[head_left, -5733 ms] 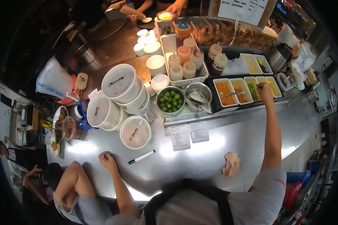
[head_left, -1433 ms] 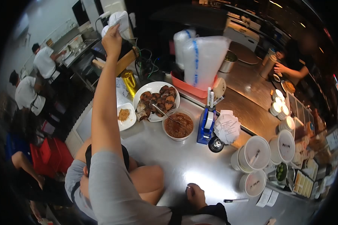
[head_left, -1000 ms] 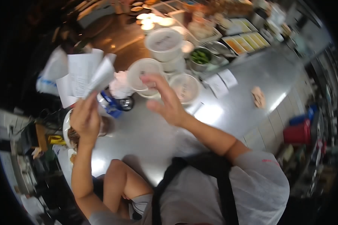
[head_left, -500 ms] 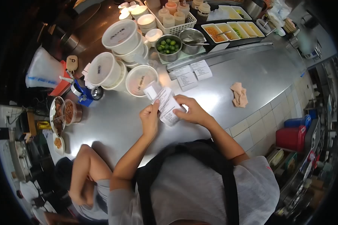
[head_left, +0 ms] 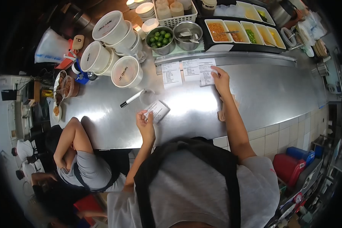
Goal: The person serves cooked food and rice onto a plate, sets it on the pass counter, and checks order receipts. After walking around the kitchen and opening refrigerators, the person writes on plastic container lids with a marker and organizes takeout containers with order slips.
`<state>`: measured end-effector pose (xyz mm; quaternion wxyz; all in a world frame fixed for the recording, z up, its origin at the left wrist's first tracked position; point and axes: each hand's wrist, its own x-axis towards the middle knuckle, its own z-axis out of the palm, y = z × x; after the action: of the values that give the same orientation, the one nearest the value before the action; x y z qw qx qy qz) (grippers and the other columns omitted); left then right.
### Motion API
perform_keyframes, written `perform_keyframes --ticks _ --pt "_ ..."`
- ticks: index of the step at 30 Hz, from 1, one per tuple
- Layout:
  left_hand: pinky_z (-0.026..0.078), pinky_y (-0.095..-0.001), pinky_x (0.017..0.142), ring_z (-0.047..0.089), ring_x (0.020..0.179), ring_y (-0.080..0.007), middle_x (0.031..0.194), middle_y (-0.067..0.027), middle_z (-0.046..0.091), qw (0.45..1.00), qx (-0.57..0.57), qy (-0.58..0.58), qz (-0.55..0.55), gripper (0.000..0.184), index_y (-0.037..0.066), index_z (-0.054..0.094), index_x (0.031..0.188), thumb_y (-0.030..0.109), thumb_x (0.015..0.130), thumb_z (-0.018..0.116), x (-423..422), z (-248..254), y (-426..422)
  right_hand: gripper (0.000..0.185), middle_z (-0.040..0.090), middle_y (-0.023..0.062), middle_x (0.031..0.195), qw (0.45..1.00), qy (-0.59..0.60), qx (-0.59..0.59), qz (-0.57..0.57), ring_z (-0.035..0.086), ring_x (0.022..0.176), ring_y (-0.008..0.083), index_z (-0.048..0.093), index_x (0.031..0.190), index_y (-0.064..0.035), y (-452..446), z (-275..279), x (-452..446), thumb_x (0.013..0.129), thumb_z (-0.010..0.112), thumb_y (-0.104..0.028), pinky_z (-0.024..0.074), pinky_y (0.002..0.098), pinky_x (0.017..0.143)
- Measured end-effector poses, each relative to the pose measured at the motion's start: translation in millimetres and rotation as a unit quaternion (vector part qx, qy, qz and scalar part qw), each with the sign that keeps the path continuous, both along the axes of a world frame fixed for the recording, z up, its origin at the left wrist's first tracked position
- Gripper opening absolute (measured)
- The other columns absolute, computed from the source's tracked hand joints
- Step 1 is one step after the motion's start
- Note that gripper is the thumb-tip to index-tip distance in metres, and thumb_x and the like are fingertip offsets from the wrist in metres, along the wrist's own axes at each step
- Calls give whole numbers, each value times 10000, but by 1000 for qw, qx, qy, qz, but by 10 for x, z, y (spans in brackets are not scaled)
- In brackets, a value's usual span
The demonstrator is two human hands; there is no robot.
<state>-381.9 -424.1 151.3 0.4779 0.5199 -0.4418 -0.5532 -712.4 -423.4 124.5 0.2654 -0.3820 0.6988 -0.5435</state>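
1 bundle of white printed paper slips (head_left: pixel 159 111) sits pinched in the left hand (head_left: pixel 145 118), over the grey steel surface (head_left: pixel 190 123). Beyond is a black-and-white marker (head_left: pixel 132 98). The right hand (head_left: pixel 220 79), fingers narrow, grips the rightmost white receipt (head_left: pixel 206 78) of 3; their print is too small to read. Further, a round plastic tub (head_left: pixel 126 72) seems handwritten "JF SPECIAL", near a steel bowl (head_left: pixel 160 50) of green limes (head_left: pixel 159 38).

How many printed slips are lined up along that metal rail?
3: the left slip, the middle slip and the right slip, held at its edge by the right hand. Others could be hidden underneath.
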Motion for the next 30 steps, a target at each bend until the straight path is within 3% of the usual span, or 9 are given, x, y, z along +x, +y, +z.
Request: perform_keyframes --ticks 1,7,14,22,24,25,26,28,30 --pt "439 -213 620 555 778 -117 937 -91 569 1000 -3 0 5 175 58 428 973 29 840 538 -39 17 13 317 567 138 887 993 89 71 -9 570 777 237 592 1065 -62 -25 -48 -56 766 528 22 441 294 722" --pt "402 -175 618 524 729 -74 894 -80 573 997 55 46 39 174 37 445 966 23 832 554 -98 34 225 386 522 192 838 971 203 127 -15 552 776 322 585 1119 -151 -172 -66 -94 773 481 -17 444 358 735" --pt "390 -173 609 499 712 -61 870 -51 561 997 51 42 36 135 32 475 932 27 829 562 -112 76 259 373 495 167 872 940 258 217 -58 551 764 316 600 1100 -185 -306 125 -52 767 513 -43 459 378 706" --pt "436 -204 645 534 773 -87 933 -70 557 1000 24 -18 -7 147 39 473 966 23 838 543 -118 107 295 248 486 122 951 861 481 105 -129 521 818 271 630 1019 -104 -92 244 -9 789 543 -128 440 359 690" --pt "367 -148 561 482 665 -40 867 -49 547 1000 19 9 -1 157 23 483 983 -1 834 526 -200 265 295 233 535 132 889 946 308 99 -32 532 780 228 643 960 -48 126 399 167 809 553 -201 439 333 681" --pt "367 -148 561 482 665 -40 867 -49 547 1000 19 10 0 157 23 483 983 -1 834 526 -206 329 297 292 559 131 862 981 126 124 77 535 773 210 646 940 -36 249 470 316 830 534 -282 438 323 689" --pt "383 -166 577 492 679 -50 874 -47 550 999 28 -5 -43 180 25 496 999 -17 826 520 -207 390 299 371 583 131 835 971 -61 143 182 539 766 192 649 921 -25 343 532 476 851 514 -363 437 313 696" --pt "400 -185 593 502 693 -60 880 -46 553 995 36 -18 -89 206 27 510 1014 -32 817 514 -199 462 298 568 610 128 785 875 -249 266 319 542 720 170 636 909 24 399 615 741 857 440 -506 439 293 691" --pt "429 -243 642 528 725 -113 877 -57 560 926 -113 -166 -320 262 38 539 1032 -58 791 506 -184 510 282 655 601 113 721 879 -280 206 326 534 650 157 628 913 45 449 428 1010 832 426 -572 442 266 621"
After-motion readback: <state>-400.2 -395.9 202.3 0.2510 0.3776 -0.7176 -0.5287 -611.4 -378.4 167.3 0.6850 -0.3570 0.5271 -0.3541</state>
